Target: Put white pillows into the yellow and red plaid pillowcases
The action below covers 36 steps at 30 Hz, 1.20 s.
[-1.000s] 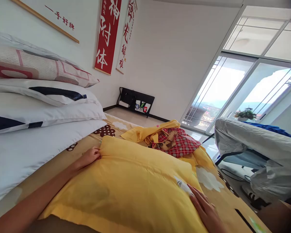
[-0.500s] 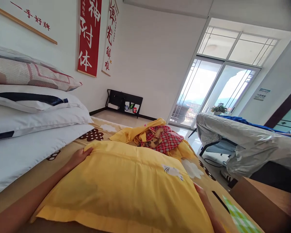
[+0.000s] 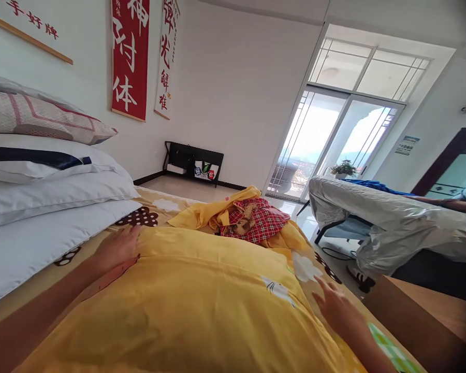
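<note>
A plump yellow pillow point(image 3: 209, 305) with a white cat print lies in front of me on a patterned bedsheet point(image 3: 161, 203). My left hand point(image 3: 118, 246) rests at its far left corner, fingers stretched out along the edge. Beside the pillow's right edge, my right hand point(image 3: 336, 303) has its fingers spread and holds nothing. Beyond the pillow is a crumpled yellow cloth point(image 3: 196, 213), and a red checked cloth point(image 3: 270, 217) with a bear print lies over part of it.
White pillows point(image 3: 62, 199) are stacked on the left, under a patterned pillow point(image 3: 42, 116). To the right stand a cardboard box point(image 3: 415, 316) and a table under plastic sheeting point(image 3: 392, 207). A green checked cloth point(image 3: 392, 347) lies near the box. A low black rack point(image 3: 194, 160) stands by the wall.
My left hand has let go of the pillow's corner and its fingers have straightened. My right hand has come out from the pillow's right side and opened. The pillow sits slightly nearer me.
</note>
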{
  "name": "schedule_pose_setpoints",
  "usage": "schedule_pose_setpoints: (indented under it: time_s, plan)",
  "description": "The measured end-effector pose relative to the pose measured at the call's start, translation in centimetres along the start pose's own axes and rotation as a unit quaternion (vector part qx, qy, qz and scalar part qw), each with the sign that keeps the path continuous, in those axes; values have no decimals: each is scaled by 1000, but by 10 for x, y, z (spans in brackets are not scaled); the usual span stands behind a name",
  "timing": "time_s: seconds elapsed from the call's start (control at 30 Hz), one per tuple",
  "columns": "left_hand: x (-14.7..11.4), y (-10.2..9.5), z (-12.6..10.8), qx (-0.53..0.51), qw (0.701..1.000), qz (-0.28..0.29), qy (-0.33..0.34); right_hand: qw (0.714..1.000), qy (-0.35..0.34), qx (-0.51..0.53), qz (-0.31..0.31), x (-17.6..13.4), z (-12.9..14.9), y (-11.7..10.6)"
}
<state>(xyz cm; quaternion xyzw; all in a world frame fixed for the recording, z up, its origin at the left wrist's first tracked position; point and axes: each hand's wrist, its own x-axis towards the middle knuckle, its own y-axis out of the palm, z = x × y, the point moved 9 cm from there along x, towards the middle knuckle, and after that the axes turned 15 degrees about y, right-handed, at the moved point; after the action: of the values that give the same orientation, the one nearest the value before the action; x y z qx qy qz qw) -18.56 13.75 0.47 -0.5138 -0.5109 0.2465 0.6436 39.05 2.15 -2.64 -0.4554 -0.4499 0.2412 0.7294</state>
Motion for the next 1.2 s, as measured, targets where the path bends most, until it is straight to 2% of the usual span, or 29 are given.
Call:
schedule_pose_setpoints:
  time_s: [0.07,0.1,0.13,0.17,0.2,0.23,0.27,0.33,0.37,0.43,0.57,0.63,0.7,0.8,0.9,1.0,1.07,1.13,1.2]
  plan:
    - [51,-41,-50,15,997,-27,64,999,-40,-6,-31,29,69,-46]
    - [76,-51,-80,-7,995,-46,91,998,-54,13,-37,38,108,-59]
    - [97,-50,-108,-16,993,-52,101,996,-68,40,-30,41,147,-64]
    - [112,-40,-134,-23,993,-49,106,995,-72,67,-16,39,181,-59]
    - [120,-19,-157,-33,993,-34,104,993,-79,86,13,31,212,-44]
    - [123,9,-177,-49,994,-7,102,990,-86,88,64,19,237,-19]
    - [119,42,-192,-66,992,28,104,985,-93,79,124,4,255,12]
    - [106,102,-204,-87,986,82,116,976,-117,71,172,-18,271,62]
    - [101,125,-199,-93,984,98,114,972,-122,69,186,-21,268,82]
    - [100,153,-170,-97,984,113,100,971,-118,66,200,-9,243,110]
    - [115,174,-78,-120,979,161,37,964,-52,40,257,37,152,149]
    - [117,186,-43,-140,973,185,12,960,-17,29,278,48,109,170]
    - [117,196,-25,-149,972,184,-7,959,18,22,281,51,76,189]
    - [114,201,-23,-150,976,157,-26,960,84,10,268,52,48,205]
    - [107,175,-38,-162,980,117,-15,960,141,0,242,52,39,192]
    - [78,125,-57,-191,979,52,42,969,152,1,194,38,42,151]
    - [40,95,-75,-209,967,20,142,989,91,27,111,15,50,112]
    - [-8,83,-83,-197,954,23,226,995,-37,74,52,-25,61,82]
    - [-50,89,-62,-150,965,48,208,984,-131,110,59,-71,54,74]
